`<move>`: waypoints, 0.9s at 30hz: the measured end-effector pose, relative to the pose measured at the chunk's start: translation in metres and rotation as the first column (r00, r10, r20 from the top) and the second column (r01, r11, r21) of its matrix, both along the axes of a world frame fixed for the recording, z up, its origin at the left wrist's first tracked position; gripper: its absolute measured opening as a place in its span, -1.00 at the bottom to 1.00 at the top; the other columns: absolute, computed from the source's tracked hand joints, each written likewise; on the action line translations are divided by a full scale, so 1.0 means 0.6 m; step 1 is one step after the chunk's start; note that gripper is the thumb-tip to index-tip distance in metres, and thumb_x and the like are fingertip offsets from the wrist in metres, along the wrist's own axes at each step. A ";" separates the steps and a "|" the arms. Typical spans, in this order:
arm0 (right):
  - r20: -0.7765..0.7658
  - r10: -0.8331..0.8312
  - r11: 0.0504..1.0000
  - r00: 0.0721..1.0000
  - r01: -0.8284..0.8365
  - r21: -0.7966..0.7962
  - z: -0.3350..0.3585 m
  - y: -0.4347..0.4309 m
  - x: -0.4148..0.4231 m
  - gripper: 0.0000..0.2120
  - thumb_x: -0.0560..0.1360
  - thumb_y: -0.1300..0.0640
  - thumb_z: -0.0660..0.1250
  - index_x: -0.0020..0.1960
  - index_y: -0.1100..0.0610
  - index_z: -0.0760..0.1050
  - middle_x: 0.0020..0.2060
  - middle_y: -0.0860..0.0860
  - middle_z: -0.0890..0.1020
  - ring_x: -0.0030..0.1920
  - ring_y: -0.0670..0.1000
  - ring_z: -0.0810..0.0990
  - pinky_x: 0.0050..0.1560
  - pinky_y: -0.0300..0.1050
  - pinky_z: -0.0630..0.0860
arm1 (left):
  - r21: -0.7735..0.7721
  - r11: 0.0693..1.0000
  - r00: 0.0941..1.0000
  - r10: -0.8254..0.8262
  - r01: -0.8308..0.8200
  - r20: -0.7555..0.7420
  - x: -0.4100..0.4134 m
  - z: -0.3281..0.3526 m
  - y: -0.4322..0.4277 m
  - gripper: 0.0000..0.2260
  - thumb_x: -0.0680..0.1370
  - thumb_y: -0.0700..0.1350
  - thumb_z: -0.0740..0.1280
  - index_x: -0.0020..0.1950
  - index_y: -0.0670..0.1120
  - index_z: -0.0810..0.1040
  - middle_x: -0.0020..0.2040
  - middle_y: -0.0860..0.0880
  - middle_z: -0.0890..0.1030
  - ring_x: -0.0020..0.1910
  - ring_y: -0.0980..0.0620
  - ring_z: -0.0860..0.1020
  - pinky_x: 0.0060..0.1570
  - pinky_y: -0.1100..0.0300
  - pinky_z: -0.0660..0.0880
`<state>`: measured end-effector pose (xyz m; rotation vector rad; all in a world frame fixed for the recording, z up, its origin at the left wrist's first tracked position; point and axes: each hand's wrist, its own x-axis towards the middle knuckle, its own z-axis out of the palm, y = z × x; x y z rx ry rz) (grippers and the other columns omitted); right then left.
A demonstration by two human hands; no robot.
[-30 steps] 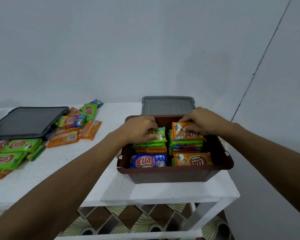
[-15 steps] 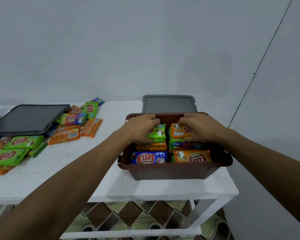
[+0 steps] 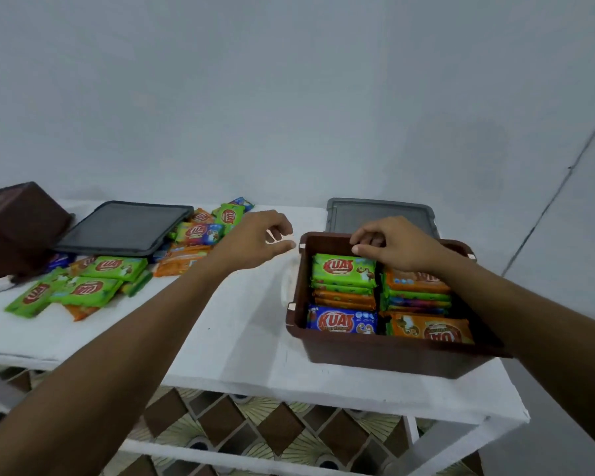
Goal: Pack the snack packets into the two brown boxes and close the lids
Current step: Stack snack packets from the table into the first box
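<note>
— On the rt end of the white table (image 3: 237, 338), what's there?
— Open brown box (image 3: 385, 359), snack pkts stacked inside: green packet (image 3: 344, 271) tops the back-left stack, blue packet (image 3: 340, 321) and orange packet (image 3: 430, 329) stand along the near wall. Grey lid (image 3: 378, 214) lies flat just behind it.
— Hands?
— Right hand (image 3: 395, 247) over the box's far end, fingers bent down, thumb at the green packet's far edge; can't tell if it pinches anything. Left hand (image 3: 255, 240) hovers above the table just left of the box, fingers loosely curled, holding nothing.
— Rest?
— Left part: loose packets (image 3: 93, 290) spread out, dark lid (image 3: 124, 226) behind them w/ its near edge over a few, 2nd brown box (image 3: 14, 228) tilted at the far-left edge.
</note>
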<state>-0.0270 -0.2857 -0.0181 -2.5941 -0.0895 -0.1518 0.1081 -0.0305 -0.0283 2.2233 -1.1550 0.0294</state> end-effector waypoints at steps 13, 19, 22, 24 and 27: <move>-0.116 0.160 0.971 0.980 -0.177 -0.162 -0.035 0.259 0.239 -0.81 0.52 0.05 0.35 0.12 0.05 0.59 -0.15 -0.10 0.57 -0.09 -0.02 0.54 -0.03 -0.12 0.46 | 0.445 0.847 0.957 0.261 -0.290 0.128 0.158 -0.112 0.257 -0.55 0.51 0.06 0.33 0.39 0.02 0.41 0.41 -0.05 0.41 0.37 -0.10 0.39 0.33 0.01 0.38; -0.349 -0.058 0.919 0.935 -0.086 -0.385 -0.118 0.340 0.313 -0.49 0.61 0.08 0.17 0.52 -0.15 0.17 0.37 0.08 0.32 0.32 0.13 0.39 0.26 0.02 0.43 | 0.523 0.813 0.960 0.148 -0.254 0.236 0.200 -0.159 0.293 -0.49 0.56 0.02 0.31 0.47 -0.05 0.27 0.46 -0.07 0.31 0.43 -0.10 0.29 0.44 -0.01 0.20; -0.370 -0.138 0.943 0.919 0.007 -0.333 -0.149 0.352 0.305 -0.53 0.62 0.06 0.11 0.49 -0.23 0.19 0.32 0.10 0.31 0.33 0.15 0.32 0.30 0.08 0.38 | 0.485 0.856 0.966 0.063 -0.181 0.250 0.219 -0.170 0.298 -0.54 0.56 0.01 0.33 0.43 -0.04 0.38 0.36 -0.07 0.39 0.34 -0.10 0.39 0.35 0.00 0.34; -0.334 -0.172 0.966 0.927 0.092 -0.241 -0.156 0.354 0.300 -0.61 0.61 0.03 0.12 0.42 -0.19 0.36 0.29 0.10 0.39 0.34 0.15 0.34 0.32 0.08 0.35 | 0.473 0.869 0.964 0.013 -0.143 0.267 0.227 -0.171 0.303 -0.58 0.57 0.02 0.31 0.41 -0.05 0.42 0.31 -0.07 0.42 0.30 -0.09 0.41 0.30 0.01 0.38; -0.279 -0.223 0.972 0.934 0.193 -0.134 -0.157 0.367 0.289 -0.72 0.60 -0.01 0.18 0.22 -0.02 0.57 0.16 0.09 0.55 0.20 0.11 0.49 0.21 0.00 0.43 | 0.443 0.894 0.964 -0.056 -0.068 0.261 0.239 -0.167 0.313 -0.65 0.62 0.05 0.22 0.35 -0.06 0.48 0.24 -0.07 0.47 0.21 -0.08 0.45 0.20 0.01 0.44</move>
